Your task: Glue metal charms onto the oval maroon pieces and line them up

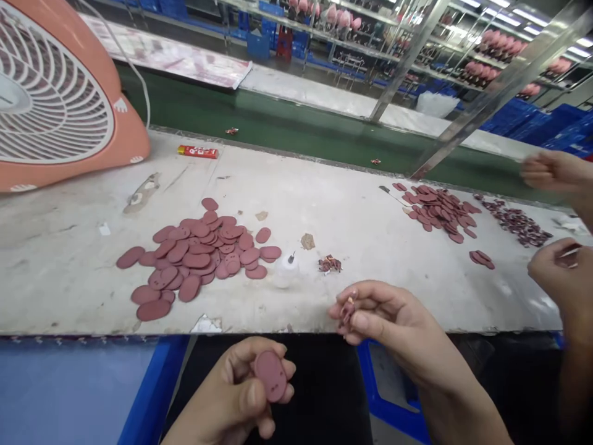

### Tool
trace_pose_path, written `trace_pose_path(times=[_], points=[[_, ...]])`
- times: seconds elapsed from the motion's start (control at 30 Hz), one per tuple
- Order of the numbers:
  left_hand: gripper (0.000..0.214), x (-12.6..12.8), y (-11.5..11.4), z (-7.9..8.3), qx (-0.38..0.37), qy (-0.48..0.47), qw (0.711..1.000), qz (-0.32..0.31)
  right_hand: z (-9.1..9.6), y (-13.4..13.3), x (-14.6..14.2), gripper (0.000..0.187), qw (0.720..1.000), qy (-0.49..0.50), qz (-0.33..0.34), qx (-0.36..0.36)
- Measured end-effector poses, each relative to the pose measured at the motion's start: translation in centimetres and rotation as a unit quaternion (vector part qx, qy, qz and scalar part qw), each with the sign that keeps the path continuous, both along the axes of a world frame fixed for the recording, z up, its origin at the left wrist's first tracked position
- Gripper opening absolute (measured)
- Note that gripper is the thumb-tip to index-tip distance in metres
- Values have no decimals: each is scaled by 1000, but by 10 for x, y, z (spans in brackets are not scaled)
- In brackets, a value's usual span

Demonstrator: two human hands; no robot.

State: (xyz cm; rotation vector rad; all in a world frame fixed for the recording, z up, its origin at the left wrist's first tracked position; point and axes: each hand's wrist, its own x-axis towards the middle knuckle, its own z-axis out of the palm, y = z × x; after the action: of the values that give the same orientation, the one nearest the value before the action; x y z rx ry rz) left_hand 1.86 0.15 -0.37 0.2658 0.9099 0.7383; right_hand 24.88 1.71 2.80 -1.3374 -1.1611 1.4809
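My left hand [241,395] is below the table edge, fingers closed round a dark red oval piece [271,375] with small holes in it. My right hand [384,321] hovers at the front edge of the white table [69,259], pinching a small dark red bit [346,309] between thumb and fingers. A heap of the same dark red oval pieces [199,256] lies on the table to the left of my hands. A little clump of small red bits [329,264] lies just beyond my right hand.
An orange fan [55,99] stands at the far left. A co-worker's two hands [556,272] work at the right, near a second heap of oval pieces [438,210] and a pile of small dark bits [514,221]. A green conveyor belt [301,127] runs behind.
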Motion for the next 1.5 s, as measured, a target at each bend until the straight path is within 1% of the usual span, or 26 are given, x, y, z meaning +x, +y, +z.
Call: trace_pose_path(times=[0.07,0.13,0.23,0.3,0.43,0.6,0.73,0.87,1.17,1.37,1.5], points=[[43,2,-1,1,-8,-15,1000,-14,6,-8,-13,13,998,56,23,-16],[41,1,-3,-1,-2,-37,999,-24,11,-12,-23,10,997,64,49,-16],[37,-1,-6,-7,24,-75,996,-35,16,-13,-31,14,995,-8,93,42],[35,-3,-8,-9,31,-85,995,-40,18,-12,-34,14,989,-48,111,82],[33,-5,-9,-8,30,-78,996,-38,20,-10,-41,11,983,-86,123,106],[33,-5,-7,-3,23,-76,996,-36,21,-10,-45,13,976,-112,139,124],[35,-4,-6,1,-4,-51,998,-43,25,-8,-46,13,973,-122,156,122],[35,-3,-5,4,-8,-57,997,-48,29,-7,-46,11,967,-138,173,124],[35,-2,-4,1,-12,-59,997,-55,31,-4,-44,11,944,-191,216,163],[32,0,-3,1,-20,-68,997,-43,30,-5,-46,13,952,-168,199,159],[32,0,-3,1,-14,-69,997,-36,28,-6,-48,9,957,-155,193,149]])
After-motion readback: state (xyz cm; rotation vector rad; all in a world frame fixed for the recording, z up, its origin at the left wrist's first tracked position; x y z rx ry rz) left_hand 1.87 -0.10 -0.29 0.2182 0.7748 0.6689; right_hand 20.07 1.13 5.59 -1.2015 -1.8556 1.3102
